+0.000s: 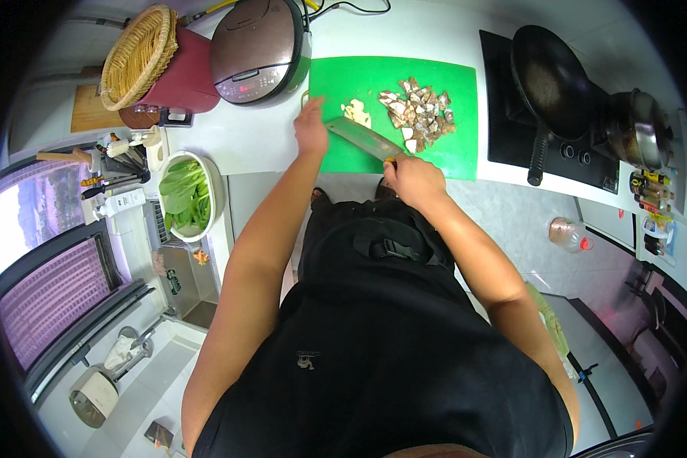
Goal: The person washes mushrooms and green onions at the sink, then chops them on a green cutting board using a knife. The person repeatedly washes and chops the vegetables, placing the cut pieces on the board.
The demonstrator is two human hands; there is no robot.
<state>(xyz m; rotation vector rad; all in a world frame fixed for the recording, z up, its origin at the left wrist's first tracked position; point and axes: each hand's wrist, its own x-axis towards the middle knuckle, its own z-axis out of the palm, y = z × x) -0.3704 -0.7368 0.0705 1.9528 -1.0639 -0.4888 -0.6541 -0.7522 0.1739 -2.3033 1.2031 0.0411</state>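
Observation:
My right hand (417,178) grips the handle of a cleaver (369,140), whose broad blade points left above the near part of a green cutting board (461,154). Just left of the blade's tip is my left hand (311,129), slightly blurred, over the board's left edge; it holds nothing that I can make out. Behind the blade lies a small heap of pale sliced pieces, perhaps garlic (356,111). Farther right on the board is a larger pile of chopped brown-and-white pieces, possibly mushroom (426,114).
A rice cooker (257,46) stands at the board's back left, beside a woven basket (140,57) on a red appliance. Leafy greens (186,194) fill a white tub (217,192) left of me. On the right, a black wok (549,80) sits on the cooktop (501,137), its handle towards me.

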